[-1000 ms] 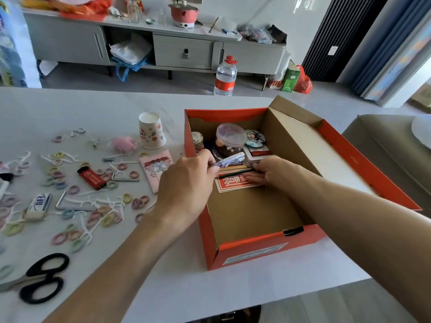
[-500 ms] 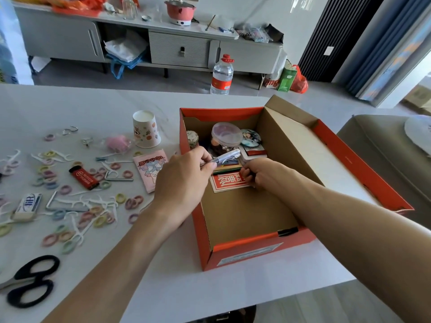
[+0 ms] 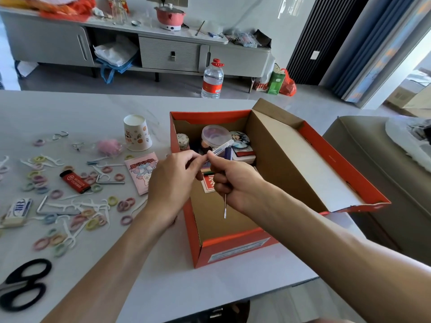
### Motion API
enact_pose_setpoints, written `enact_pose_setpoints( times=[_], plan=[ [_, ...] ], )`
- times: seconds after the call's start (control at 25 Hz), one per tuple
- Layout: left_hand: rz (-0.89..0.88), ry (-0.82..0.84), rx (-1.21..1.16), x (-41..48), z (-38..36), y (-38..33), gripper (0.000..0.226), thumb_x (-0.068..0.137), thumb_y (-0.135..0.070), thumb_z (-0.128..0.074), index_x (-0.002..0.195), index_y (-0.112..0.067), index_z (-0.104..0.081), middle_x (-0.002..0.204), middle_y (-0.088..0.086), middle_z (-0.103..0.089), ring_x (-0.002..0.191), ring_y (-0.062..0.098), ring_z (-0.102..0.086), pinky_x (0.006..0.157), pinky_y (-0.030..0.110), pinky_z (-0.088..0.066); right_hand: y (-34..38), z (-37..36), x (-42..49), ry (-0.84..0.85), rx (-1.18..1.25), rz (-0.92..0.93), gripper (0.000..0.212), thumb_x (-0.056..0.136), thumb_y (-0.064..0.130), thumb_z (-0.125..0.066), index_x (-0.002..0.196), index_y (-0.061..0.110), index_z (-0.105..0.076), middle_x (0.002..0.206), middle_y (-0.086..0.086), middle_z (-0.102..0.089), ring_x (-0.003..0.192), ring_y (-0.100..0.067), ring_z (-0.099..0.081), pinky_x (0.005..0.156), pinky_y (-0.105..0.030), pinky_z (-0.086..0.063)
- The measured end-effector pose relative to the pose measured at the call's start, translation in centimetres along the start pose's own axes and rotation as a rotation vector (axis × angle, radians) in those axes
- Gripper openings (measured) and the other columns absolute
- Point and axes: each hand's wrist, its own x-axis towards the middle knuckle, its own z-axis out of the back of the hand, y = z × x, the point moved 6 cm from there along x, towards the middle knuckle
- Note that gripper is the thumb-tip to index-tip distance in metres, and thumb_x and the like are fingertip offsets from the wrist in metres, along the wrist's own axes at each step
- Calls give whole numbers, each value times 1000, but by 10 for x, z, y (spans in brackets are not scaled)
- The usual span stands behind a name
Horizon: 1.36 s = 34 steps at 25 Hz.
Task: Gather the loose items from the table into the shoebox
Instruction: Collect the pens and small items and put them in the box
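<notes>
Orange shoebox sits open on the white table, right of centre, lid flap folded back to the right; far end already holds a clear lidded tub, small jar, round badge and a red-and-white card; near half of the box floor is bare cardboard.

Both hands are over the box, meeting above its left wall; left hand has thumb and forefinger pinched on the near end of a clear plastic tube, other fingers loosely curled; tube angles up and away over the box contents; right hand is curled round a thin metal rod, rod tip pointing down into the box, not touching the floor as far as I can tell; right thumb tip touches the tube's near end.

On the table left of the box, well apart from it: pastel hair ties and white floss picks scattered; red lighter; pink card packet just beside the box wall; paper cup upside down; pink fluffy ball; black scissors at the near left edge.
</notes>
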Motion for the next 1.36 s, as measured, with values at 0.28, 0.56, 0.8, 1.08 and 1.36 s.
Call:
enact_pose_setpoints(
  times=[0.28,0.56,0.8,1.08,1.36],
  plan=[
    [96,-173,-37,-2,5,10,27,94,-38,-61,114,-20,-58,117,0,-52,96,16,-53,79,32,-42,11,64,33,-268,-225,-197,18,98,19,-56,83,10,-54,68,-4,-57,30,-1,-37,26,-14,-21],
    [192,-136,-90,-2,2,21,14,94,-22,-58,108,-23,-57,117,1,-52,92,13,-50,74,23,-32,14,84,68,-418,-383,-311,25,103,19,-44,81,8,-45,66,-4,-47,21,-3,-32,29,-11,-22],
    [180,-116,-98,-1,3,24,14,95,-23,-58,109,-24,-57,117,1,-54,94,13,-51,73,23,-34,4,86,95,-452,-400,-318,18,105,22,-40,119,13,-48,69,-5,-45,28,-6,-36,24,-14,-23],
    [175,-119,-83,0,3,25,16,95,-23,-57,111,-24,-57,117,1,-54,92,10,-49,62,12,-32,8,94,101,-324,-338,-85,25,100,-1,-36,78,11,-40,80,-5,-43,32,-1,-53,35,-14,-42],
    [175,-122,-70,0,2,26,17,95,-23,-57,111,-25,-56,116,2,-53,89,11,-49,61,10,-33,3,90,87,-461,-150,-220,27,105,18,-29,82,12,-42,67,-2,-39,42,-8,-35,24,-14,-22]
  ],
)
